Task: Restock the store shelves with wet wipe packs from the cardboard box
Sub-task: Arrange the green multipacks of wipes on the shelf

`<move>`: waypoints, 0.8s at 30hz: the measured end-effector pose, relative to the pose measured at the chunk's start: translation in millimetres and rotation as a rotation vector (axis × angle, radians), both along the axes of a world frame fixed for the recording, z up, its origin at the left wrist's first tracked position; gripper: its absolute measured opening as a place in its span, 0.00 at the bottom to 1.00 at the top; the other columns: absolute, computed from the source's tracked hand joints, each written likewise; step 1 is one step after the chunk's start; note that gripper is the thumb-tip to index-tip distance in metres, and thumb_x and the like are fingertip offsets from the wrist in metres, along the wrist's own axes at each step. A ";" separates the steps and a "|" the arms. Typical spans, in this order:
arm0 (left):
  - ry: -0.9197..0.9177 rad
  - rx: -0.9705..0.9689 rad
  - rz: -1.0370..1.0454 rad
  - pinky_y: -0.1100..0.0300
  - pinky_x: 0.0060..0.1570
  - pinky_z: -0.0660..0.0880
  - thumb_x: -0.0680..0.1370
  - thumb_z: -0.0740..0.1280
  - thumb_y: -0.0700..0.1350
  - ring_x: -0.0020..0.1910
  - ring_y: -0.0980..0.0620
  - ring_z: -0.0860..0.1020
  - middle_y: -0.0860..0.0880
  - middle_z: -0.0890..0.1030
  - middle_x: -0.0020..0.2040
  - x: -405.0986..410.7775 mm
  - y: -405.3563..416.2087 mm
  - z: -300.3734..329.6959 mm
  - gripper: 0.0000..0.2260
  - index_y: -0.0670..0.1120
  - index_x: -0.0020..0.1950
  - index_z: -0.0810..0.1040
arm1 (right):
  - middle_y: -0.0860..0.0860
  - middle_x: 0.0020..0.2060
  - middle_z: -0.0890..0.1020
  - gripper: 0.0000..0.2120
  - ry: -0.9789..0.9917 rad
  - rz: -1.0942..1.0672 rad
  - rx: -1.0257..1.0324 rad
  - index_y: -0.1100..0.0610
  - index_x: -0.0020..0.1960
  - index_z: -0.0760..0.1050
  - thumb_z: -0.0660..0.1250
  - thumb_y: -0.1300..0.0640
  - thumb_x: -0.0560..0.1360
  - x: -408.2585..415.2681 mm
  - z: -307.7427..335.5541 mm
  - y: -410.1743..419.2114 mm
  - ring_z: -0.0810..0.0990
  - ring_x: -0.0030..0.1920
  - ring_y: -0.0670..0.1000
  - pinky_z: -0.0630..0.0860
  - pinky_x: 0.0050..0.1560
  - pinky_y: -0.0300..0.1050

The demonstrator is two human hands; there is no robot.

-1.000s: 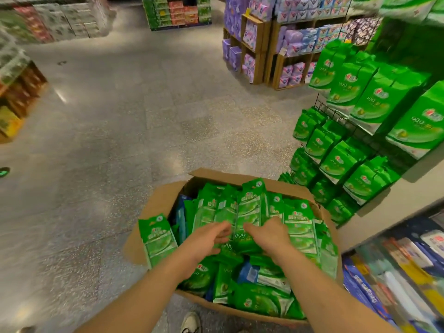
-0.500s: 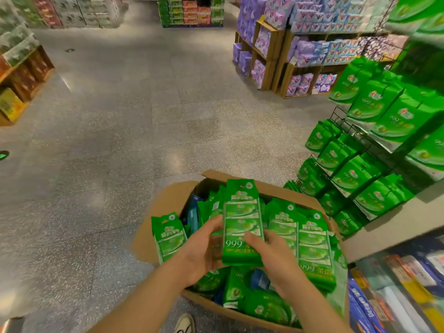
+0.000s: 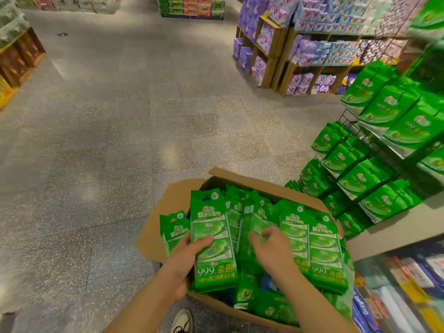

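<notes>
An open cardboard box (image 3: 259, 179) on the floor holds several green wet wipe packs standing and lying inside. My left hand (image 3: 186, 258) grips one tall green pack (image 3: 212, 239) upright over the box, thumb across its front. My right hand (image 3: 270, 251) reaches into the box beside it, fingers curled on a blurred green pack (image 3: 252, 227). More packs (image 3: 324, 246) stand at the box's right side. The wire display rack (image 3: 346, 121) at the right carries rows of matching green packs (image 3: 355, 181).
Grey speckled floor stretches ahead and left. Wooden crates with purple goods (image 3: 276, 51) stand at the back right. A low shelf with blue and yellow packages (image 3: 406, 284) lies at the lower right. My shoe (image 3: 182, 320) shows below the box.
The pack held by both hands has moved left and now sits in my left hand alone. My right hand has let go and reached to another pack in the box.
</notes>
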State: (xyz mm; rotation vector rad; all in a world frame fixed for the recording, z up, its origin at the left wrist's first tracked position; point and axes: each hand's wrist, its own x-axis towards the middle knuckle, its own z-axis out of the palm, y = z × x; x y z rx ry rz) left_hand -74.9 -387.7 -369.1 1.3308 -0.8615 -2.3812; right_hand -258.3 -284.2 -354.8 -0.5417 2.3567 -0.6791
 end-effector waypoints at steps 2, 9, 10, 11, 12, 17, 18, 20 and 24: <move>-0.001 0.013 0.024 0.39 0.52 0.81 0.74 0.74 0.42 0.52 0.36 0.85 0.38 0.86 0.55 8.4 -4.4 -2.0 0.23 0.46 0.67 0.74 | 0.59 0.66 0.73 0.40 -0.042 0.066 0.134 0.62 0.75 0.60 0.70 0.38 0.75 -0.4 -16.7 -7.7 0.76 0.63 0.59 0.76 0.62 0.52; -0.012 0.021 0.070 0.37 0.60 0.78 0.72 0.75 0.45 0.55 0.37 0.85 0.40 0.86 0.57 29.7 -20.7 -3.1 0.26 0.48 0.69 0.74 | 0.65 0.65 0.71 0.43 -0.028 0.024 0.266 0.59 0.69 0.51 0.74 0.40 0.71 -0.8 -42.3 -26.1 0.75 0.63 0.65 0.75 0.64 0.57; -0.017 0.021 0.070 0.37 0.61 0.78 0.71 0.76 0.45 0.55 0.37 0.85 0.40 0.86 0.57 31.7 -22.4 -2.5 0.27 0.48 0.69 0.73 | 0.65 0.64 0.72 0.43 -0.020 0.000 0.254 0.58 0.68 0.52 0.75 0.40 0.70 -1.2 -41.0 -27.4 0.74 0.62 0.64 0.76 0.63 0.56; -0.020 0.019 0.070 0.37 0.60 0.78 0.70 0.76 0.44 0.54 0.37 0.85 0.40 0.86 0.56 33.0 -23.9 -1.8 0.27 0.48 0.69 0.73 | 0.63 0.63 0.72 0.40 -0.029 -0.034 0.219 0.54 0.65 0.54 0.76 0.41 0.67 -0.4 -37.4 -27.7 0.75 0.60 0.63 0.76 0.62 0.56; -0.021 0.017 0.070 0.38 0.60 0.78 0.70 0.76 0.44 0.54 0.37 0.85 0.40 0.86 0.56 33.9 -25.3 -1.8 0.28 0.47 0.68 0.73 | 0.62 0.61 0.73 0.39 -0.039 -0.077 0.173 0.50 0.62 0.54 0.77 0.41 0.65 1.7 -30.8 -27.2 0.75 0.58 0.62 0.77 0.60 0.56; -0.039 0.029 0.101 0.38 0.61 0.78 0.67 0.77 0.45 0.54 0.38 0.85 0.40 0.86 0.56 34.1 -30.4 -1.4 0.31 0.46 0.70 0.73 | 0.52 0.62 0.70 0.38 -0.058 -0.150 -0.151 0.41 0.64 0.61 0.77 0.43 0.59 24.4 14.2 -26.4 0.74 0.61 0.57 0.77 0.59 0.59; -0.037 0.032 0.106 0.39 0.61 0.78 0.68 0.76 0.48 0.55 0.39 0.85 0.40 0.86 0.56 33.0 -30.4 0.7 0.30 0.46 0.69 0.74 | 0.50 0.62 0.69 0.37 -0.039 -0.097 -0.191 0.40 0.64 0.62 0.77 0.44 0.61 31.5 25.6 -28.8 0.74 0.61 0.55 0.76 0.60 0.59; -0.031 0.025 0.108 0.40 0.63 0.77 0.70 0.73 0.54 0.55 0.40 0.85 0.41 0.86 0.57 29.1 -30.0 5.4 0.27 0.46 0.67 0.77 | 0.46 0.61 0.69 0.37 -0.017 0.047 -0.241 0.39 0.66 0.63 0.78 0.46 0.63 45.8 46.4 -36.2 0.72 0.62 0.51 0.75 0.63 0.57; 0.054 0.032 0.116 0.42 0.63 0.76 0.77 0.64 0.59 0.55 0.40 0.85 0.40 0.86 0.56 22.3 -29.3 19.8 0.22 0.47 0.63 0.81 | 0.42 0.59 0.65 0.40 0.115 0.356 -0.208 0.38 0.70 0.60 0.74 0.42 0.62 69.8 67.3 -55.0 0.66 0.63 0.46 0.72 0.65 0.49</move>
